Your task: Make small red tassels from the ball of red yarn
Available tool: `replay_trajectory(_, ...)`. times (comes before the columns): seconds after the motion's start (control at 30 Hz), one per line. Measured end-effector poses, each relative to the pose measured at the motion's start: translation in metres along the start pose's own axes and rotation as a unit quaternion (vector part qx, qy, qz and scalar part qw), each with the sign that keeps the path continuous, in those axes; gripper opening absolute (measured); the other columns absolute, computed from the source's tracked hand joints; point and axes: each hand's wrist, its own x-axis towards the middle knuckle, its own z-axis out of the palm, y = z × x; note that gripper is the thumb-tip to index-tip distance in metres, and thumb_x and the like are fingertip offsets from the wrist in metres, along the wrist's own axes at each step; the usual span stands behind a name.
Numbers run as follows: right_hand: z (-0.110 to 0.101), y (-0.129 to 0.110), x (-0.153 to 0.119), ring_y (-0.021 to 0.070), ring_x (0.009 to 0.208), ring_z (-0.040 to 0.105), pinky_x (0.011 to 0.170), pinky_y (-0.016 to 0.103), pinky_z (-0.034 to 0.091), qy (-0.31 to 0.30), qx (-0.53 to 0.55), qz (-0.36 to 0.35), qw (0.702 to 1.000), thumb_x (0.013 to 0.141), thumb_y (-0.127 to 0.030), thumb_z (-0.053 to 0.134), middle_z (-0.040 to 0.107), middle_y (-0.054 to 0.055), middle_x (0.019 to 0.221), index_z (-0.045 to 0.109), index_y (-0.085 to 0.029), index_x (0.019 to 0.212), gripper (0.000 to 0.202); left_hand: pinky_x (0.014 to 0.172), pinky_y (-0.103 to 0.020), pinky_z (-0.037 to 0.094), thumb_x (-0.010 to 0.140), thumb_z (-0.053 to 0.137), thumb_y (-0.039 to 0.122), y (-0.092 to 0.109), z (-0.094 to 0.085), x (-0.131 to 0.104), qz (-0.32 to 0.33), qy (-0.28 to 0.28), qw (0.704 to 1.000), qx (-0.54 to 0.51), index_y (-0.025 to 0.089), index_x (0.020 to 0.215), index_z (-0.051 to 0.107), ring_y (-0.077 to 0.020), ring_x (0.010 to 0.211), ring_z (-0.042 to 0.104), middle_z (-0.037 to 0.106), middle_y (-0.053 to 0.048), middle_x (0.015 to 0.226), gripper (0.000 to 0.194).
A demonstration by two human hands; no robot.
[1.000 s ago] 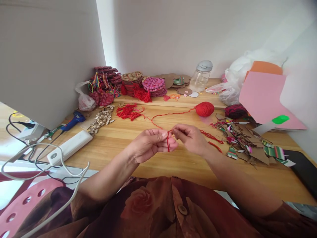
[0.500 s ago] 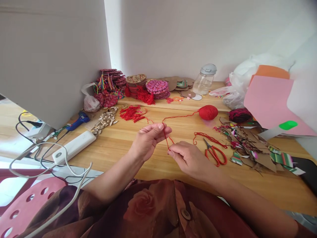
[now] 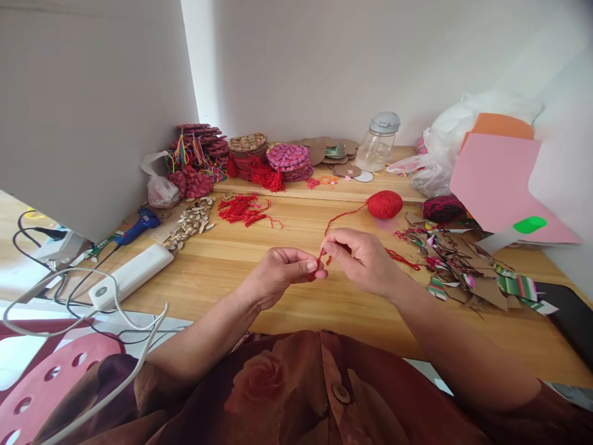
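While the loop stretched between our hands half a second ago hung long, with the right hand below the left, the yarn (image 3: 345,214) is now gathered into a short span near the middle of the frame. Our right hand (image 3: 364,259) has risen and the gap between the fingertips has nearly closed. We take this as a wrap or knot being drawn in rather than a finished piece, since the strand still runs unbroken from the right fingers up to the ball (image 3: 385,204), right of centre. The scissors that showed beside the right wrist are out of sight, probably behind the forearm.

Our left hand (image 3: 280,272) comes in from the lower left, palm turned inward, its thumb pressed flat against the fingers so that the yarn is nipped at their tips; no space shows there. Our right hand reaches in from the lower right, knuckles up and fingers curled, pinching the yarn between thumb and forefinger just above the left fingertips. A short red tail pokes out under it. We cannot tell how the strands cross inside the pinch. Both hands are held above the table (image 3: 222,259), forearms angled toward each other.
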Motion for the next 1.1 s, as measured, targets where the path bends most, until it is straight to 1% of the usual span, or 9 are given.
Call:
replay_trajectory(0.13, 0.019, 0.014, -0.007, 0.0124, 0.065, 0.05, 0.061, 0.025, 0.035, -0.031, 0.046, 0.077, 0.995, 0.095, -0.029, 0.047, 0.057, -0.002, 0.068, 0.061, -0.019, 0.077, 0.025, 0.087, -0.036, 0.053, 0.076, 0.076, 0.028, 0.012, 0.001, -0.002, 0.012, -0.019, 0.997, -0.071, 0.011, 0.078, 0.069, -0.0199, 0.081, 0.072, 0.074, -0.007, 0.078, 0.018)
replay_trajectory(0.23, 0.033, 0.017, -0.015, 0.0118, 0.064, 0.052, 0.061, 0.025, 0.036, -0.057, 0.06, 0.103, 0.991, 0.096, -0.029, 0.047, 0.058, -0.003, 0.068, 0.062, -0.019, 0.079, 0.024, 0.087, -0.036, 0.054, 0.079, 0.073, 0.025, 0.022, 0.001, -0.001, 0.034, -0.006, 0.991, -0.126, 0.012, 0.08, 0.068, -0.0207, 0.084, 0.072, 0.073, -0.005, 0.08, 0.013)
replay_trajectory(0.37, 0.04, 0.013, -0.022, 0.0125, 0.07, 0.056, 0.068, 0.026, 0.039, -0.071, 0.043, 0.073, 0.994, 0.097, -0.026, 0.046, 0.064, 0.0, 0.076, 0.063, -0.019, 0.08, 0.025, 0.092, -0.04, 0.053, 0.083, 0.068, 0.021, 0.029, 0.0, 0.004, 0.071, 0.024, 0.982, -0.17, 0.013, 0.083, 0.068, -0.0214, 0.092, 0.071, 0.073, -0.004, 0.085, 0.008)
replay_trajectory(0.5, 0.039, 0.006, -0.023, 0.0144, 0.074, 0.055, 0.07, 0.028, 0.038, -0.086, -0.008, 0.033, 0.996, 0.096, -0.023, 0.046, 0.063, 0.001, 0.076, 0.058, -0.019, 0.075, 0.024, 0.094, -0.041, 0.051, 0.081, 0.07, 0.024, 0.026, 0.001, 0.011, 0.099, 0.07, 0.979, -0.166, 0.014, 0.085, 0.068, -0.0219, 0.093, 0.071, 0.073, -0.005, 0.087, 0.011)
replay_trajectory(0.6, 0.036, 0.001, -0.024, 0.0151, 0.074, 0.052, 0.069, 0.028, 0.036, -0.097, -0.055, 0.01, 0.994, 0.095, -0.021, 0.047, 0.059, 0.002, 0.073, 0.055, -0.019, 0.075, 0.022, 0.095, -0.041, 0.05, 0.077, 0.074, 0.027, 0.019, 0.001, 0.015, 0.13, 0.094, 0.978, -0.131, 0.014, 0.083, 0.068, -0.0219, 0.094, 0.07, 0.074, -0.005, 0.087, 0.016)
replay_trajectory(0.7, 0.027, -0.007, -0.023, 0.0153, 0.074, 0.05, 0.069, 0.028, 0.036, -0.097, -0.076, -0.017, 0.992, 0.096, -0.021, 0.045, 0.056, 0.002, 0.073, 0.053, -0.019, 0.075, 0.022, 0.092, -0.036, 0.05, 0.075, 0.076, 0.03, 0.01, -0.001, 0.018, 0.163, 0.107, 0.98, -0.042, 0.014, 0.081, 0.07, -0.0193, 0.089, 0.07, 0.074, -0.005, 0.084, 0.018)
replay_trajectory(0.87, 0.001, -0.016, -0.012, 0.016, 0.074, 0.051, 0.07, 0.029, 0.036, -0.055, -0.068, -0.053, 0.995, 0.096, -0.021, 0.044, 0.058, 0.002, 0.074, 0.056, -0.019, 0.078, 0.021, 0.077, -0.029, 0.05, 0.071, 0.079, 0.034, 0.001, -0.005, 0.016, 0.108, 0.063, 0.988, 0.091, 0.012, 0.078, 0.073, -0.016, 0.074, 0.067, 0.074, -0.007, 0.078, 0.023)
replay_trajectory(0.97, -0.008, -0.013, -0.003, 0.016, 0.074, 0.052, 0.071, 0.029, 0.037, -0.026, -0.056, -0.056, 0.996, 0.095, -0.021, 0.045, 0.06, 0.003, 0.075, 0.059, -0.019, 0.078, 0.022, 0.076, -0.028, 0.049, 0.071, 0.079, 0.035, 0.0, -0.004, 0.013, 0.057, 0.037, 0.993, 0.101, 0.012, 0.08, 0.074, -0.0165, 0.075, 0.068, 0.075, -0.008, 0.08, 0.025)
replay_trajectory(1.1, -0.004, 0.0, 0.003, 0.0147, 0.071, 0.051, 0.067, 0.028, 0.037, 0.007, -0.027, -0.015, 1.0, 0.095, -0.023, 0.045, 0.058, 0.001, 0.072, 0.057, -0.019, 0.074, 0.025, 0.078, -0.03, 0.049, 0.071, 0.08, 0.033, 0.001, -0.001, 0.01, 0.018, 0.016, 0.997, 0.076, 0.012, 0.081, 0.072, -0.0185, 0.079, 0.069, 0.075, -0.009, 0.081, 0.025)
